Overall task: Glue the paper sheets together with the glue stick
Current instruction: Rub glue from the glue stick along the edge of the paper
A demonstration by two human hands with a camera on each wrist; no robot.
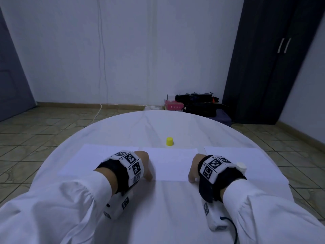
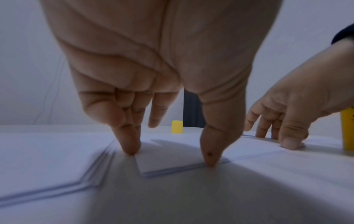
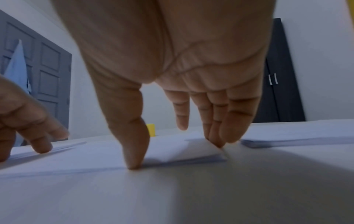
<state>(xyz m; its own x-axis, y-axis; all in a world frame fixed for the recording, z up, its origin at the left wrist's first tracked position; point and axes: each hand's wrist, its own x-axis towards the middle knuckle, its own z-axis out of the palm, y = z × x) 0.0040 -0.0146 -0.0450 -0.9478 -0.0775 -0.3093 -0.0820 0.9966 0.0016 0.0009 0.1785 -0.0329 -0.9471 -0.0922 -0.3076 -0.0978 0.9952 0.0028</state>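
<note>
A middle stack of white paper sheets (image 1: 169,162) lies on the round table (image 1: 158,208). My left hand (image 1: 146,166) (image 2: 171,157) touches its near left corner with straight fingers, thumb on the near edge. My right hand (image 1: 193,169) (image 3: 177,156) does the same at the near right corner, thumb tip down on the edge. Neither hand holds anything. The yellow glue stick (image 2: 347,131) stands upright beside my right wrist, its white end (image 1: 241,166) showing. Its yellow cap (image 1: 169,141) (image 2: 176,127) (image 3: 150,129) stands just beyond the middle stack.
Two more paper stacks lie on the white cloth, a left stack (image 1: 98,157) (image 2: 47,159) and a right stack (image 1: 255,159) (image 3: 296,141). Beyond the table's far rim are tiled floor, bags and a pink box (image 1: 174,105), and a dark wardrobe (image 1: 272,59).
</note>
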